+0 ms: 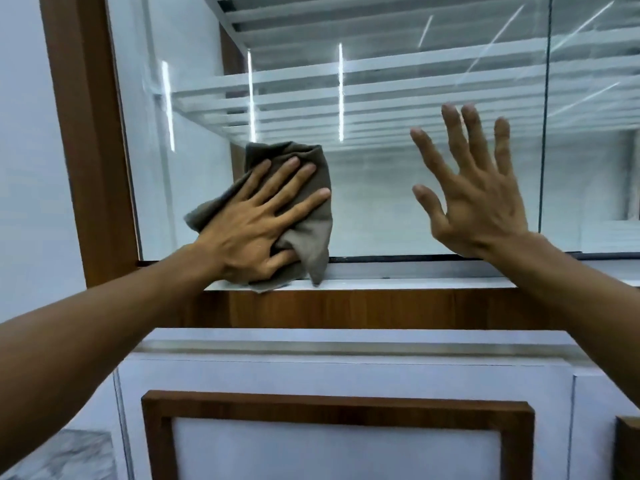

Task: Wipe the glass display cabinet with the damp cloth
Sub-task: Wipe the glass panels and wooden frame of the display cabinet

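glass display cabinet [86, 133], front pane [381, 209]. damp cloth [313, 233] sits at the lower left corner of the pane, bunched, and its bottom fold hangs over the white sill [433, 284] below the glass.

key relation: almost all the unwiped-looking glass lies up and to the right of the cloth. the pane's long run goes rightward along its bottom edge to a vertical glass seam [545, 133]. the cloth's long axis is roughly upright, so a sideways pass would sweep its full height. judgement: next stroke likely travels right along the bottom edge, or up the left edge beside the wooden frame.

hands:
- left hand [256, 223]: on the cloth, so it is the working hand. four fingers straight and spread, pressing the cloth flat against the glass. thumb lies low against the cloth's bottom fold. no clenched grip seen.
- right hand [478, 202]: well apart from the cloth, to its right, near the pane's middle. fingers spread wide and pointing up, palm facing the glass, holding nothing. cannot tell whether the fingertips touch the pane or hover just off it.

the two hands are apart, bare glass between them. white slatted shelves [381, 95] visible behind the pane.
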`<state>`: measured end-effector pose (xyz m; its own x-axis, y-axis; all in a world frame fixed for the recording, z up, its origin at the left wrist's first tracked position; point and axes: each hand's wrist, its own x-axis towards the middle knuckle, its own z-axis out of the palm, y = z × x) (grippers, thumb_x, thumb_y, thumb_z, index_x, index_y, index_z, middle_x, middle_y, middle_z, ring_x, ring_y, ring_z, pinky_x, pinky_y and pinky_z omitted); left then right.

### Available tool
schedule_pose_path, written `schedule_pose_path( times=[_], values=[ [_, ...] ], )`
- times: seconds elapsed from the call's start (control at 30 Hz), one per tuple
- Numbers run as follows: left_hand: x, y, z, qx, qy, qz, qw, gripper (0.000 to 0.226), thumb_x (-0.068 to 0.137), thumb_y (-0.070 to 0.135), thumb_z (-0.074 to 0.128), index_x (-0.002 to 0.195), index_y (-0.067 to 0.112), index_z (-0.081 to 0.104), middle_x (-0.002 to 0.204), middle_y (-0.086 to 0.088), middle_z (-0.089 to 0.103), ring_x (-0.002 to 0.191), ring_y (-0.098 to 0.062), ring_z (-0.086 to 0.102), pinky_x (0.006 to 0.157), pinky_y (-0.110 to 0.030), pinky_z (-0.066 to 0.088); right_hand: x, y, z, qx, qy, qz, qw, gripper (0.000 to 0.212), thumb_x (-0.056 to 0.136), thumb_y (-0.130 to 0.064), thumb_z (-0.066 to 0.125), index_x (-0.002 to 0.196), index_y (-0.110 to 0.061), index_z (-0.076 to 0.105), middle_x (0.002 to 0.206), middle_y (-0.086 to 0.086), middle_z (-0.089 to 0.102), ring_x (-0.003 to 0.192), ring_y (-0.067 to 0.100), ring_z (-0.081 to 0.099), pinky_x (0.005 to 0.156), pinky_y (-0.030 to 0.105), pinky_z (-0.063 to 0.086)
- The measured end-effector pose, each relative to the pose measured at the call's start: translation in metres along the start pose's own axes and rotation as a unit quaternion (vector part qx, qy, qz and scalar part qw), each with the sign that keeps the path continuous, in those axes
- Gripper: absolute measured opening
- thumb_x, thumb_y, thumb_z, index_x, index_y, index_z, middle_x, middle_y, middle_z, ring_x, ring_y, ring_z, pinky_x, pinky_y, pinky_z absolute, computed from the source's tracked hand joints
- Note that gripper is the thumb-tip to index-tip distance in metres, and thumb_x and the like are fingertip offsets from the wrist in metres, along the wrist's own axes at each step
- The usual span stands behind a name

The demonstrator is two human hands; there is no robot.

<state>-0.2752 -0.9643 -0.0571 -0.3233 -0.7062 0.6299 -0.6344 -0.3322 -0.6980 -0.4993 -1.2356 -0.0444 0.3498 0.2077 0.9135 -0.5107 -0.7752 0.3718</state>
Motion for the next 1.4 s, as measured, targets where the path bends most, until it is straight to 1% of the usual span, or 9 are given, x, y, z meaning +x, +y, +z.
schedule_pose_path(
  times=[0.1, 0.27, 0.4, 0.53, 0.73, 0.87, 1.13, 1.3, 1.4],
  values=[
    [0.012, 0.022, 0.001, -0.003, 0.012, -0.035, 0.999, 0.084, 0.094, 0.054, 0.038, 0.167, 0.018, 0.015, 0.173, -0.019, 0.006, 0.161, -0.038, 0.002, 0.129, -0.056, -0.003, 0.001, -0.004, 0.003, 0.003, 0.000, 0.004, 1.000, 0.072, 0.104, -0.052, 0.029, 0.167, -0.021, 0.012, 0.171, 0.026, 0.006, 0.159, 0.043, 0.004, 0.123, 0.071, 0.002],
    [0.082, 0.076, 0.003, -0.042, 0.039, -0.008, 0.998, 0.082, 0.098, 0.056, 0.040, 0.166, 0.013, 0.021, 0.173, -0.020, 0.010, 0.161, -0.038, 0.005, 0.129, -0.058, -0.001, 0.000, -0.003, 0.000, 0.008, 0.004, -0.004, 1.000, 0.068, 0.106, -0.047, 0.027, 0.167, -0.020, 0.012, 0.171, 0.025, 0.005, 0.159, 0.042, 0.004, 0.124, 0.070, 0.002],
    [0.062, 0.052, 0.002, -0.034, 0.012, 0.024, 0.999, 0.080, 0.100, 0.058, 0.038, 0.167, 0.020, 0.016, 0.175, -0.014, 0.004, 0.162, -0.033, -0.001, 0.129, -0.054, -0.004, -0.001, 0.004, -0.003, 0.011, 0.001, -0.017, 1.000, 0.067, 0.106, -0.046, 0.030, 0.166, -0.021, 0.015, 0.171, 0.024, 0.008, 0.160, 0.041, 0.006, 0.125, 0.067, 0.003],
    [0.028, 0.035, 0.000, 0.022, 0.012, -0.036, 0.999, 0.083, 0.095, 0.060, 0.038, 0.167, 0.026, 0.015, 0.174, -0.015, 0.003, 0.162, -0.035, -0.002, 0.126, -0.063, -0.008, 0.001, 0.003, -0.001, 0.009, 0.002, -0.014, 1.000, 0.067, 0.106, -0.047, 0.030, 0.166, -0.020, 0.016, 0.171, 0.025, 0.009, 0.159, 0.042, 0.007, 0.124, 0.068, 0.003],
    [0.080, 0.078, 0.002, 0.001, 0.029, -0.048, 0.998, 0.086, 0.095, 0.067, 0.031, 0.167, 0.023, 0.015, 0.174, -0.018, 0.003, 0.161, -0.036, -0.001, 0.125, -0.067, -0.002, 0.002, 0.004, -0.006, 0.001, -0.009, -0.022, 1.000, 0.067, 0.106, -0.045, 0.029, 0.166, -0.019, 0.015, 0.172, 0.024, 0.007, 0.160, 0.040, 0.005, 0.125, 0.067, 0.004],
    [0.084, 0.080, 0.003, -0.005, 0.036, -0.038, 0.999, 0.087, 0.095, 0.068, 0.033, 0.168, 0.025, 0.014, 0.174, -0.015, 0.003, 0.162, -0.034, -0.002, 0.126, -0.065, -0.001, -0.005, 0.032, -0.019, 0.002, -0.031, -0.074, 0.997, 0.067, 0.105, -0.045, 0.032, 0.166, -0.021, 0.017, 0.173, 0.020, 0.008, 0.161, 0.035, 0.006, 0.128, 0.060, 0.008],
    [0.111, 0.111, 0.002, -0.024, 0.047, -0.069, 0.996, 0.092, 0.093, 0.070, 0.037, 0.168, 0.024, 0.013, 0.174, -0.017, 0.001, 0.161, -0.036, -0.003, 0.125, -0.068, -0.003, -0.035, 0.063, -0.023, -0.080, -0.018, -0.024, 0.996, 0.070, 0.103, -0.062, 0.030, 0.166, -0.032, 0.018, 0.173, 0.018, 0.011, 0.159, 0.042, 0.008, 0.115, 0.081, 0.001],
    [0.136, 0.131, 0.001, -0.043, 0.062, -0.068, 0.995, 0.091, 0.094, 0.072, 0.037, 0.168, 0.023, 0.015, 0.174, -0.016, 0.003, 0.162, -0.035, -0.002, 0.126, -0.066, -0.003, -0.034, 0.064, -0.024, -0.060, -0.022, -0.030, 0.998, 0.072, 0.101, -0.062, 0.032, 0.165, -0.031, 0.020, 0.172, 0.018, 0.012, 0.160, 0.041, 0.008, 0.117, 0.080, 0.001],
    [0.123, 0.120, 0.001, -0.035, 0.059, -0.047, 0.997, 0.089, 0.094, 0.067, 0.042, 0.167, 0.024, 0.016, 0.175, -0.014, 0.005, 0.162, -0.033, 0.000, 0.127, -0.064, -0.001, -0.038, 0.077, -0.029, -0.039, -0.012, -0.022, 0.999, 0.077, 0.100, -0.068, 0.038, 0.164, -0.028, 0.025, 0.169, 0.029, 0.013, 0.158, 0.046, 0.011, 0.120, 0.076, 0.003]
  ],
)
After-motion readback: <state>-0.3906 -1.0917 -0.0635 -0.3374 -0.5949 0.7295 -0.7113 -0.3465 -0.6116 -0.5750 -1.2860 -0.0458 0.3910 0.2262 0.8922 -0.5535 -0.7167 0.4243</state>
